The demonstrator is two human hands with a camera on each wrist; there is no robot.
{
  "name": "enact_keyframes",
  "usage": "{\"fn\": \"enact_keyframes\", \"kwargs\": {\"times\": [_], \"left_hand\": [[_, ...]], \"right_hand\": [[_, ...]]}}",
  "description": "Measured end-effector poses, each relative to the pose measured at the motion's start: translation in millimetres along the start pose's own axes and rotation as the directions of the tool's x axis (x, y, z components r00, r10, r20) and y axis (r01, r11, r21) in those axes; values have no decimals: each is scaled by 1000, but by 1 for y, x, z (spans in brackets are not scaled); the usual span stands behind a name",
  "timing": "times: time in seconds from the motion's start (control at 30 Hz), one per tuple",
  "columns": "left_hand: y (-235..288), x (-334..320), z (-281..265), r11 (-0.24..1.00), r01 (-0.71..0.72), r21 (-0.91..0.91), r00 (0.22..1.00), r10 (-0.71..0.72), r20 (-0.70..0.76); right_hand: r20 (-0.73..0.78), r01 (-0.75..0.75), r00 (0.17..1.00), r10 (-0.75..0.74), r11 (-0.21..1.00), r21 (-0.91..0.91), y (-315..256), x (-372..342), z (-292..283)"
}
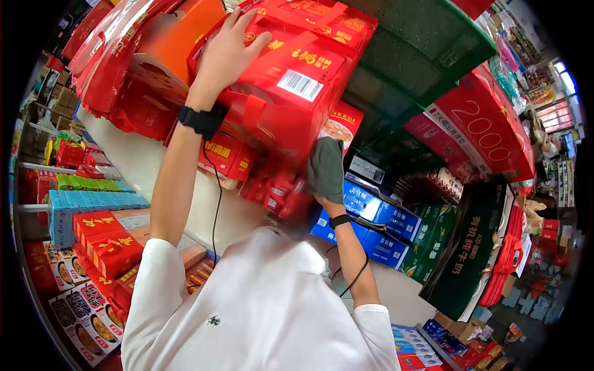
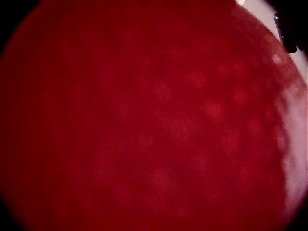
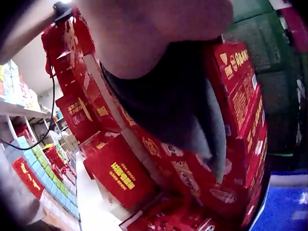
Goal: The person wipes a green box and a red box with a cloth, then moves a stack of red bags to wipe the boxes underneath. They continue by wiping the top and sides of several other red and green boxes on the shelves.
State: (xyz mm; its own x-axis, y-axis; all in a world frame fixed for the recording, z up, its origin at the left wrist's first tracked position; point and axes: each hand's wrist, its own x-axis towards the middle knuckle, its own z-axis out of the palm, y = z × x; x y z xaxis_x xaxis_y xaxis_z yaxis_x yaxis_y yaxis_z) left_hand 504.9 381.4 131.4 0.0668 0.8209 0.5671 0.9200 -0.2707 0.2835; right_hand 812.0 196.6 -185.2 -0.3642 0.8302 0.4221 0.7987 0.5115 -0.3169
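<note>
Fingers of the left hand (image 1: 234, 55) lie extended over a red box (image 1: 278, 93) in the head view, thumb apart, touching its surface without curling round it. The box, marked with gold characters and a barcode, sits between an orange box (image 1: 179, 37) and dark green boxes (image 1: 408, 55). A grey cloth (image 1: 325, 168) covers most of the right hand (image 1: 328, 203) near the red box's lower end; whether the fingers grip the cloth, I cannot tell. Blue boxes (image 1: 377, 216) stand just beside that hand, and red packs (image 1: 278, 185) show blurred.

From the left wrist, a blurred red surface (image 2: 134, 115) fills nearly everything; the fingers cannot be made out.

From the right wrist, the cloth hangs in front of stacked red boxes (image 3: 238, 103). The wearer's fingers are hidden. A small box (image 3: 120, 171) with gold characters lies near the stack.
</note>
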Motion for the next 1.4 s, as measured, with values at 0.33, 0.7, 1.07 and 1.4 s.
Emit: {"fn": "enact_keyframes", "kwargs": {"times": [0.33,0.7,1.07,1.4], "left_hand": [[18,-8,-11,998,60,-6,998,-60,-34],[12,-6,-7,997,59,-44,998,-60,-34],[7,-6,-3,998,51,-20,999,-52,-17],[11,-8,-5,998,35,-43,997,-38,-69]], "right_hand": [[-8,-190,982,191,981,46,111,63,65],[53,-451,888,458,838,306,95,36,104],[59,6,998,0,995,-101,38,-6,26],[-52,33,998,-33,999,-4,47,100,-18]]}}
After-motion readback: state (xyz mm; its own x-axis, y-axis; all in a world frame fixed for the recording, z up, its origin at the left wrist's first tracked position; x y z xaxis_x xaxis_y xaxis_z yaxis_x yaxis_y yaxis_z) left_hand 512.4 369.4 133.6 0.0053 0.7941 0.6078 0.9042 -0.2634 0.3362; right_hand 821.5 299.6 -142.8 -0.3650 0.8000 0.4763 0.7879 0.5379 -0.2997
